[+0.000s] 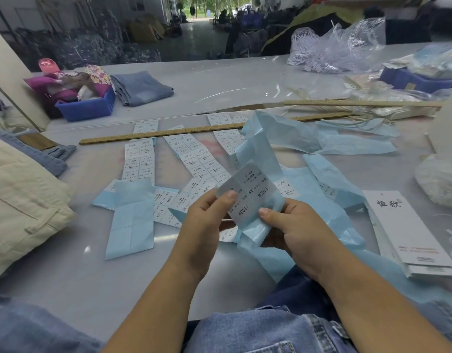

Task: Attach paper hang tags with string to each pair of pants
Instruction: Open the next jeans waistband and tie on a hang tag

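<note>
Cream pants [21,200] lie at the bench's [67,276] left edge. Sticker strips [139,159] printed "1103#" with sizes S, XL and XS spread mid-bench under a ruler [163,133]. The left hand [207,220] and right hand [296,225] each pinch a blue-backed sticker sheet [253,197] reading "1103# XS", held above the near bench. White hang tags [408,233] are stacked just right of the hands.
</note>
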Motion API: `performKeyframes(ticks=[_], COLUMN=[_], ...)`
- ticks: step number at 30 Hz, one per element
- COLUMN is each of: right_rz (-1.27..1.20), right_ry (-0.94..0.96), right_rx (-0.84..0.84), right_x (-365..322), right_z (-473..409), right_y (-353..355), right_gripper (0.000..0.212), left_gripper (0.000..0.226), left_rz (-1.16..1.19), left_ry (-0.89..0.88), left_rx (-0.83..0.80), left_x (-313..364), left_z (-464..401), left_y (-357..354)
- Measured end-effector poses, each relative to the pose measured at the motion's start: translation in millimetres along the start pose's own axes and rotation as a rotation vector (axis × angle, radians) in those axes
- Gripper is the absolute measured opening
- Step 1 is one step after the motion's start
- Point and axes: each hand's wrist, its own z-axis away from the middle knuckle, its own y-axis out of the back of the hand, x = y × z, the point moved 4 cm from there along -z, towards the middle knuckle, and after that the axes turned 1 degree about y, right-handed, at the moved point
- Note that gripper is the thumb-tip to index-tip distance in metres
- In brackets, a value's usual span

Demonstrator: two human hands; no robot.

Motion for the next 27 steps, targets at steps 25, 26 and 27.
performKeyframes(ticks=[25, 26, 27], right_rz=[0.169, 0.164, 0.169], right_ry=[0.19, 0.192, 0.19], right_rx=[0.191, 0.222, 0.248], right_x=[-17.5, -17.4, -17.1], right_z=[7.2, 6.5, 5.9], right_y=[9.1, 11.0, 12.6], right_gripper=[0.021, 0.021, 0.023], left_gripper=[0.018, 0.019, 0.019], left_rz=[-0.113, -0.098, -0.09], left_ry=[0.051, 0.032, 0.008], left_rx=[-0.012, 0.018, 0.063], left_x=[-1.7, -0.7, 0.8], left_z=[2.9, 2.6, 2.4], left_y=[1.0, 1.8, 3.9])
